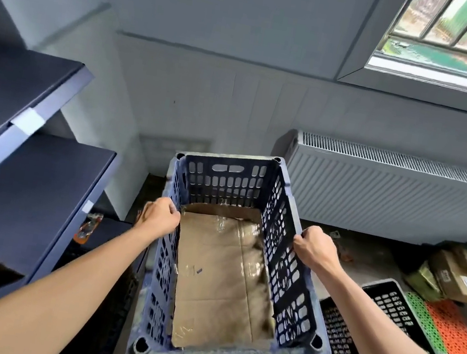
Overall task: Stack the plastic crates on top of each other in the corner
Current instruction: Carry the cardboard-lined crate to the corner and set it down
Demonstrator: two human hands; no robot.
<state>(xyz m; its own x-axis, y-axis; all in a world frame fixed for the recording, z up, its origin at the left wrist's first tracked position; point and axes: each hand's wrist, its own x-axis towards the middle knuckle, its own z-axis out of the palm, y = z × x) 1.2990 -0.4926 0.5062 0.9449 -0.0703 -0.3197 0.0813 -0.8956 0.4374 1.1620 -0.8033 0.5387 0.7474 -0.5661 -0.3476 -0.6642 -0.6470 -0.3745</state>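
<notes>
A dark blue perforated plastic crate (290,257) fills the middle of the view, its floor lined with a sheet of brown cardboard (224,277). My left hand (159,217) grips the crate's left rim, fingers curled over the edge. My right hand (314,249) grips the right rim the same way. The crate is held between both hands, tilted slightly, in front of the room's corner. More crates lie low on the right: a black one (352,345), another black one (396,306), and green (422,316) and orange (455,340) ones.
Dark shelving (13,158) stands on the left, close to the crate. A white radiator (392,197) runs along the back wall under a barred window (466,33). Cardboard boxes (462,277) sit on the floor at right. An orange object (87,228) lies by the shelf.
</notes>
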